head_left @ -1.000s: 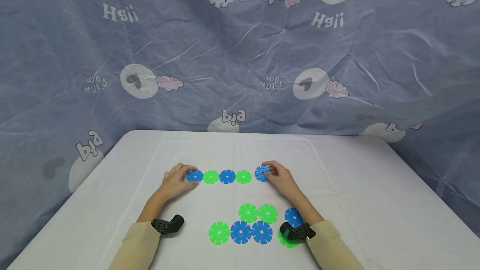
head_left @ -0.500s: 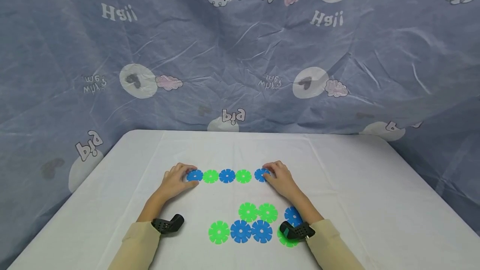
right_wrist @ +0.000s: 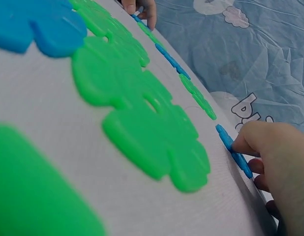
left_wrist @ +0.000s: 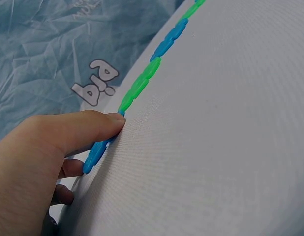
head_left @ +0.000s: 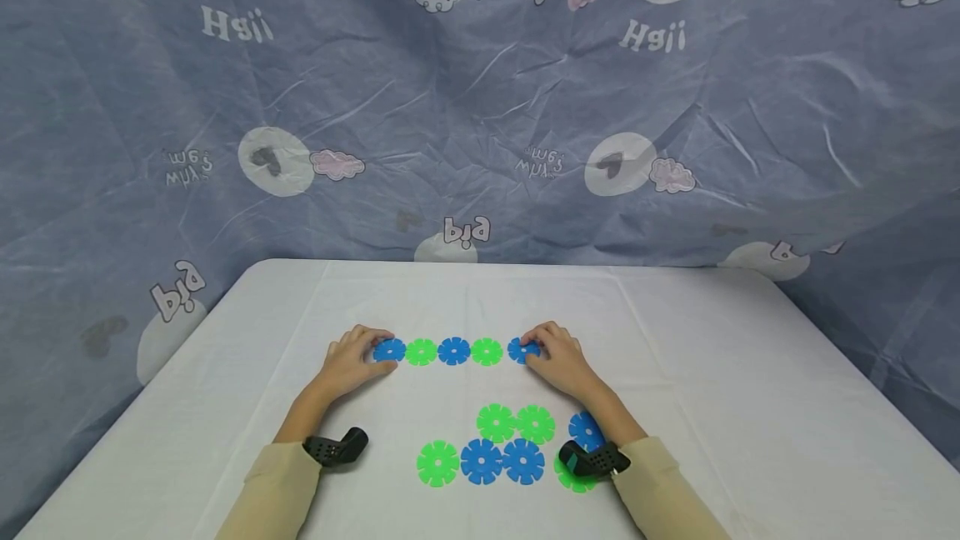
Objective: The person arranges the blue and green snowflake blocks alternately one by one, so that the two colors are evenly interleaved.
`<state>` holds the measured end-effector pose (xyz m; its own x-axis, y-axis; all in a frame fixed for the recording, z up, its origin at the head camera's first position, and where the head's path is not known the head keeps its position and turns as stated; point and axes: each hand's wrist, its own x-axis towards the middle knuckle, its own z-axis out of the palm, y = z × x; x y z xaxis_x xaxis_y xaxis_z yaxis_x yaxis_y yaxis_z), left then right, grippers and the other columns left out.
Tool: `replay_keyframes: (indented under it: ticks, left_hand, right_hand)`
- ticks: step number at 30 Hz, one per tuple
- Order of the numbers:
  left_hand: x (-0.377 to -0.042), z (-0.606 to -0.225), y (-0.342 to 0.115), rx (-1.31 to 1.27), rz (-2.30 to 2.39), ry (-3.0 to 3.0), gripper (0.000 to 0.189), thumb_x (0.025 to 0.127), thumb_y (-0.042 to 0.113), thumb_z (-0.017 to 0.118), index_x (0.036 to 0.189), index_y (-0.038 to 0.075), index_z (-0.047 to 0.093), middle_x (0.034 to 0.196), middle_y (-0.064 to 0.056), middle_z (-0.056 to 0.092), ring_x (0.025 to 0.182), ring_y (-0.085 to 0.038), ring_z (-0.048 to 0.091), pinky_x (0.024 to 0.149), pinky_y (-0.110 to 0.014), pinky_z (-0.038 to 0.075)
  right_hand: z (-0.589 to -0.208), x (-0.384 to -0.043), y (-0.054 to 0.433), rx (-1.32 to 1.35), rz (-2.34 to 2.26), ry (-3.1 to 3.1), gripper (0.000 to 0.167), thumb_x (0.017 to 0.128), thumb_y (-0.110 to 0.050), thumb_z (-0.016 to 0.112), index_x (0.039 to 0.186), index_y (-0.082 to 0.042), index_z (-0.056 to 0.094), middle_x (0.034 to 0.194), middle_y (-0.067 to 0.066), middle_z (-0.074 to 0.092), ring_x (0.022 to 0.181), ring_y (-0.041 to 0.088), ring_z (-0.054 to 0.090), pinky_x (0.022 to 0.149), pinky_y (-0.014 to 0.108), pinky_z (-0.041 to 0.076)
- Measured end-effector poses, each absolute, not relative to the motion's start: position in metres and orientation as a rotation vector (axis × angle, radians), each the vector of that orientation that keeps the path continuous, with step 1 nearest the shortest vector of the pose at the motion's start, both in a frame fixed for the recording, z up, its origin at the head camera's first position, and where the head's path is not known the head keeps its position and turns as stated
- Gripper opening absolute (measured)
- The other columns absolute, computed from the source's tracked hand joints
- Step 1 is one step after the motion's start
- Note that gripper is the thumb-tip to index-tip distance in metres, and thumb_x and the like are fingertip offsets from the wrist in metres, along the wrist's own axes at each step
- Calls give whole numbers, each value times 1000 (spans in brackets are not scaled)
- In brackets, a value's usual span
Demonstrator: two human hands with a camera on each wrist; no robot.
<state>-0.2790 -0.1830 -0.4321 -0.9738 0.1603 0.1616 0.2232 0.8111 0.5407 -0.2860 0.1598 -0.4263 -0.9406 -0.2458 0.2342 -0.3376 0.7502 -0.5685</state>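
In the head view, my left hand (head_left: 351, 363) pinches the left-end blue disc (head_left: 389, 351), at nine o'clock of a row on the white table (head_left: 420, 300). At three o'clock my right hand (head_left: 562, 362) pinches the right-end blue disc (head_left: 515, 351), a small gap from the last green disc (head_left: 487, 352). I judge the step in hand to be lengthening the row while my left steadies it; the next move calls for easing my disc, flat, toward nine o'clock until it meets the green. Toward six o'clock lie loose discs (head_left: 481, 462), two partly covered by my right wrist camera (head_left: 594, 461).

In the left wrist view, some fingers hide behind my thumb at eight o'clock; the row is cut off at one o'clock. I can't tell whether its discs interlock.

In the right wrist view, the gripped disc sits at four o'clock, my fingers partly hidden; a loose green one at eight is blurred and cropped.
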Motion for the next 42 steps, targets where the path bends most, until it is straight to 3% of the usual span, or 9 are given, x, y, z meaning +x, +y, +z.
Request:
replay_keyframes:
  ticks: [14, 42]
  left_hand:
    - [-278, -432, -182, -304, -874, -2889, 49, 77, 41, 67, 118, 17, 57, 111, -7, 52, 102, -25, 46, 76, -36, 26]
    - [-278, -430, -182, -296, -870, -2905, 50, 77, 42, 67, 119, 17, 57, 110, -6, 52, 102, -24, 45, 76, -36, 26]
  right_hand:
    - [-427, -286, 161, 521, 927, -2789, 17, 81, -21, 59, 97, -21, 63, 109, 3, 54, 94, 19, 44, 87, 43, 27]
    - [-429, -286, 162, 574, 943, -2781, 16, 84, -26, 60, 100, -26, 63, 112, 3, 52, 107, 24, 44, 90, 47, 25]
